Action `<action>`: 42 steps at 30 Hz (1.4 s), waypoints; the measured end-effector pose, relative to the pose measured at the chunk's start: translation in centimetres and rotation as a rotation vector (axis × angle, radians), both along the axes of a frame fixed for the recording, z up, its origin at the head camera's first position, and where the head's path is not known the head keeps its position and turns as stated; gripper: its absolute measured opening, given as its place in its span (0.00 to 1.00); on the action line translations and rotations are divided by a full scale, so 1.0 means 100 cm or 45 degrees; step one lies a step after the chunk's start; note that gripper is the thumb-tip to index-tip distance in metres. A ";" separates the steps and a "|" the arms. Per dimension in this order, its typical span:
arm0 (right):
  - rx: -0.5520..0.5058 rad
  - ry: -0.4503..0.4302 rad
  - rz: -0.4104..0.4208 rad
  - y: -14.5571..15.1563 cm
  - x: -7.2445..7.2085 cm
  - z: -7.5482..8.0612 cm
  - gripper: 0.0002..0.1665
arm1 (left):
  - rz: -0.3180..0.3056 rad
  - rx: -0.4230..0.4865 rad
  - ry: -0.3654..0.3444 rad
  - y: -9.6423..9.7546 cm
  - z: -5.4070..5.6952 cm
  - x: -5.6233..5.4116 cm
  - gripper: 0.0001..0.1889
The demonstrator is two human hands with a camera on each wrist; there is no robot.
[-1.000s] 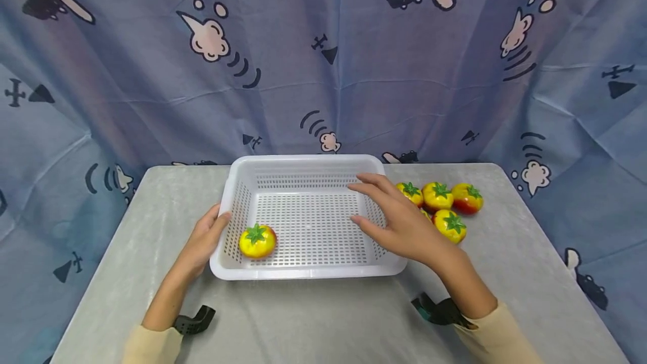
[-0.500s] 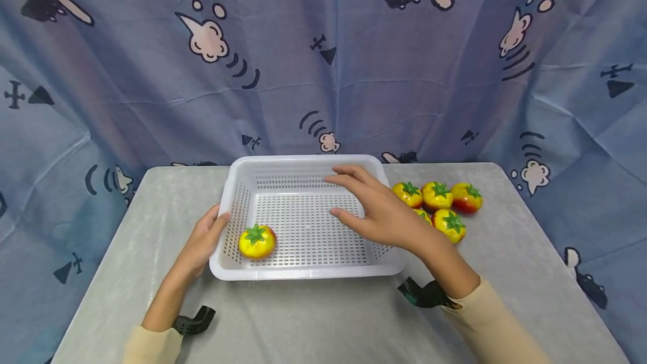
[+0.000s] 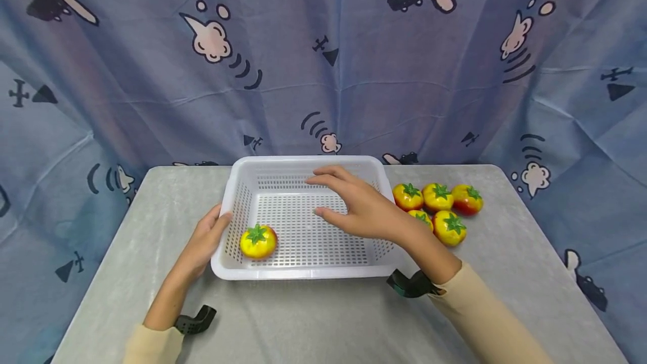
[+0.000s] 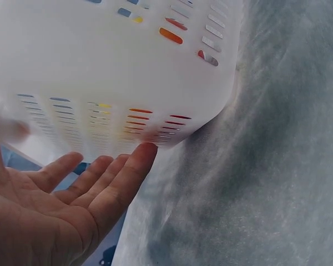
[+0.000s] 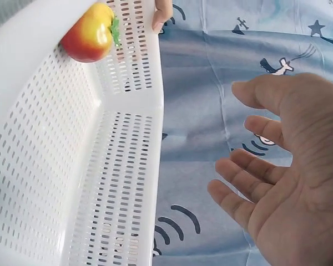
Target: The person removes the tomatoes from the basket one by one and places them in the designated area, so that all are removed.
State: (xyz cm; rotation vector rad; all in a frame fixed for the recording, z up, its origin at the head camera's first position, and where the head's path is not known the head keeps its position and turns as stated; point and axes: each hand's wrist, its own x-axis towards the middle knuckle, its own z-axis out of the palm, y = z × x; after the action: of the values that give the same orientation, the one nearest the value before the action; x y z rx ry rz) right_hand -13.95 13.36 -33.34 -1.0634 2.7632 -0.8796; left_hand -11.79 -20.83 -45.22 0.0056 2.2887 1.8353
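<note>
A white perforated plastic basket (image 3: 313, 273) is at the middle of the table, and one yellow-red toy tomato (image 3: 258, 242) with a green calyx lies in its near left corner. My left hand (image 3: 203, 240) holds the basket's left rim, thumb on top and fingers against the outer wall; the left wrist view shows those fingertips (image 4: 147, 152) touching the slotted side. Over the basket's right half hovers my right hand (image 3: 361, 206), fingers spread and thumb apart, holding nothing. In the right wrist view that hand (image 5: 291, 177) is clear of the basket wall (image 5: 122, 183).
Several more toy tomatoes (image 3: 437, 197) cluster on the grey table (image 3: 515, 274) just right of the basket. A blue patterned curtain (image 3: 283, 60) hangs behind the table. Each wrist wears a black strap mount (image 3: 196, 321).
My right hand has moved left, from the basket's right edge further over its inside, uncovering more of the tomatoes at right. The left hand, basket and tomato inside stay where they were.
</note>
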 end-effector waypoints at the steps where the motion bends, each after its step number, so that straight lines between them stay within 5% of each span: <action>1: 0.002 -0.003 0.004 -0.001 -0.001 0.000 0.32 | -0.002 -0.002 0.000 0.000 0.000 0.000 0.30; 42: 0.368 -0.076 0.308 -0.066 -0.026 -0.021 0.31 | -0.001 -0.013 0.003 -0.001 -0.002 -0.001 0.30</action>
State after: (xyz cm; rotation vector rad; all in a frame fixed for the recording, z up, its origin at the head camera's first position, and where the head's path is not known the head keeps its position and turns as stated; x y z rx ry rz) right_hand -16.55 6.77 -35.42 -1.2547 2.5384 -0.4581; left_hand -11.92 -20.93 -45.39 0.0072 2.2991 1.8243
